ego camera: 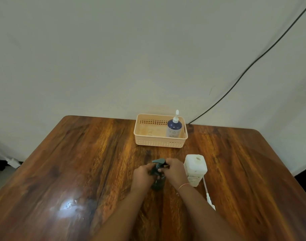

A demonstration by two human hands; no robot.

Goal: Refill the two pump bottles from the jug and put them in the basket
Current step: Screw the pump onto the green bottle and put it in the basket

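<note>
A dark pump bottle (158,183) stands upright on the wooden table, in front of me at the centre. My left hand (141,176) grips its neck from the left. My right hand (175,170) is closed on its grey-green pump head (159,161) from the right. A white jug (195,168) with an open mouth stands just right of my right hand. At the back, a peach basket (143,136) holds a blue bottle with a white pump (174,128), upright in the basket's right end.
A white pump tube (208,195) lies on the table behind my right forearm, near the jug. A black cable (244,73) runs down the wall at the right. The wooden table (79,162) has rounded far corners.
</note>
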